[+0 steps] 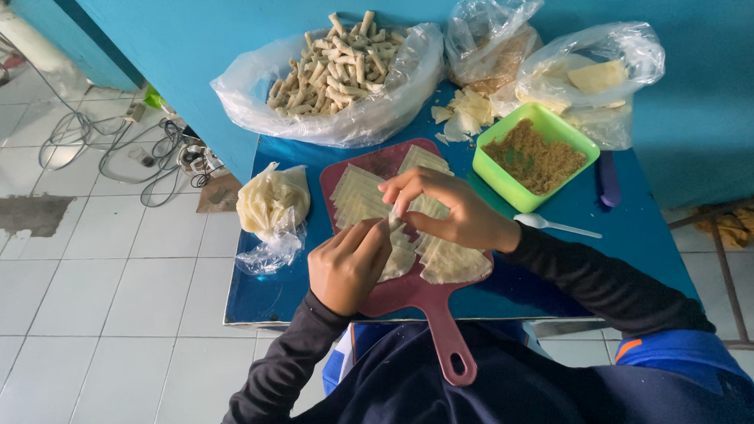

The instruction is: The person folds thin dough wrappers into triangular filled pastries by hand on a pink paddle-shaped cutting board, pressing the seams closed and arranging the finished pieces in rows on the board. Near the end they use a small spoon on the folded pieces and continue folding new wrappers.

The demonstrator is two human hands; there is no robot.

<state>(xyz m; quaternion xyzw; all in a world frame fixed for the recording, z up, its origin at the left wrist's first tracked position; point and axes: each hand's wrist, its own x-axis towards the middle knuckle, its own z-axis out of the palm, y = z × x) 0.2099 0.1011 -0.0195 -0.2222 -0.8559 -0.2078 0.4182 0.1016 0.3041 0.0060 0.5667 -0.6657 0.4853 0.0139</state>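
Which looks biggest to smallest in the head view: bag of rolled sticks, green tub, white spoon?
1. Bag of rolled sticks
2. Green tub
3. White spoon
All sit on the same table, so the order is safe.

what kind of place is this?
Likely a home or small informal food-prep spot, not a commercial kitchen: a small blue table on tiled floor, a bag of finished rolls, thin wrappers on a red cutting board, and a green tub of filling.

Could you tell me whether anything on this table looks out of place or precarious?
The red cutting board juts past the blue table's near edge, its handle hanging over the person's lap. A few loose wrapper scraps lie bare on the table beside the green tub.
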